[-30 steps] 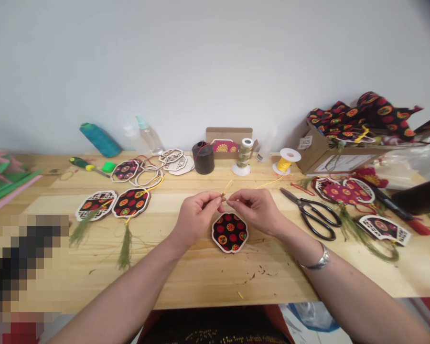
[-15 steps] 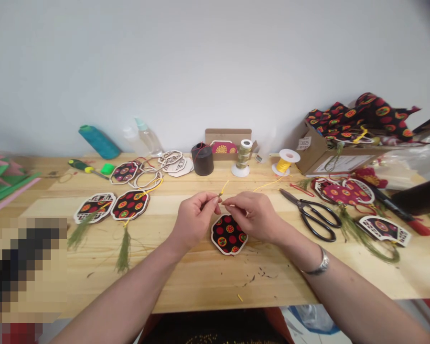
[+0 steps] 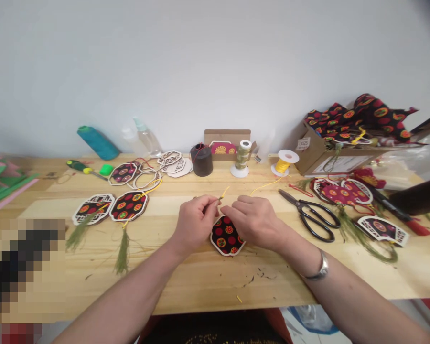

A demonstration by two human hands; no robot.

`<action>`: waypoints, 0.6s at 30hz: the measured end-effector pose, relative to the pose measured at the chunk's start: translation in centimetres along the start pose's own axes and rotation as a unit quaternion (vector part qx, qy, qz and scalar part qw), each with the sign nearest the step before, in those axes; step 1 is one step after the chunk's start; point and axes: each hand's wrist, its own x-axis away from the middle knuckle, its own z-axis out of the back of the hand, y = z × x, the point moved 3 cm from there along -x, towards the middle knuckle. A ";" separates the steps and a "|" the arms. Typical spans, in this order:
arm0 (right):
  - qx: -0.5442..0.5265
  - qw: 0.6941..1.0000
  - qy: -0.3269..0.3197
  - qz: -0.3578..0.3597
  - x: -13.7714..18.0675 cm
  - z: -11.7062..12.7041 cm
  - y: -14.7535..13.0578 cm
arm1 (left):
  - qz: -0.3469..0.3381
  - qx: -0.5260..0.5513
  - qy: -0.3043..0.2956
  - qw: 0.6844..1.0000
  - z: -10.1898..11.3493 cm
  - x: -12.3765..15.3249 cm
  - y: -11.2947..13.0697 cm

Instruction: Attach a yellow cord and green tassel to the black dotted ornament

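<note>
On the wooden surface [image 3: 193, 291], a patterned pendant [image 3: 227, 236] lies partly behind the right hand [image 3: 256, 222], whose grip is hidden. The left hand [image 3: 197, 220] pinches a yellow cord [image 3: 226, 191] at its fingertips. Beyond stands a yellow spool [image 3: 282, 165].

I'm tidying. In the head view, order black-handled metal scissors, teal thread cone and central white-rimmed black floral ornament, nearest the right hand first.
1. Black floral ornament: partly behind the right hand.
2. Scissors: on its right.
3. Teal thread cone: far left, rear.
</note>
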 end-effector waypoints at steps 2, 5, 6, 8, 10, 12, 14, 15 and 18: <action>0.042 0.998 0.010 0.042 -0.2 0.7 -0.2 | -0.046 -0.050 -0.027 0.997 -0.2 0.1 0.2; 0.048 0.997 0.024 0.054 -0.3 1.5 0.1 | -0.102 -0.073 -0.084 0.988 -0.4 0.3 0.6; 0.029 0.998 0.025 0.045 -0.3 1.5 0.4 | -0.116 -0.063 -0.105 0.986 -0.4 0.3 0.8; -0.035 0.999 0.029 -0.005 -0.2 1.3 1.4 | -0.134 -0.028 -0.139 0.981 -0.4 0.5 1.1; -0.134 0.987 0.040 -0.082 0.0 0.8 2.5 | -0.139 0.013 -0.145 0.979 -0.3 0.5 1.3; -0.244 0.955 0.048 -0.164 0.2 0.1 3.4 | -0.122 0.037 -0.129 0.983 -0.2 0.5 1.3; -0.325 0.917 0.045 -0.228 0.2 -0.6 3.9 | -0.096 0.045 -0.100 0.989 0.0 0.4 1.1; -0.348 0.902 0.039 -0.251 0.2 -0.9 3.9 | -0.081 0.045 -0.083 0.992 0.1 0.4 0.9; -0.380 0.881 0.016 -0.281 0.1 -1.3 3.4 | -0.038 0.044 -0.031 0.998 0.4 0.1 0.5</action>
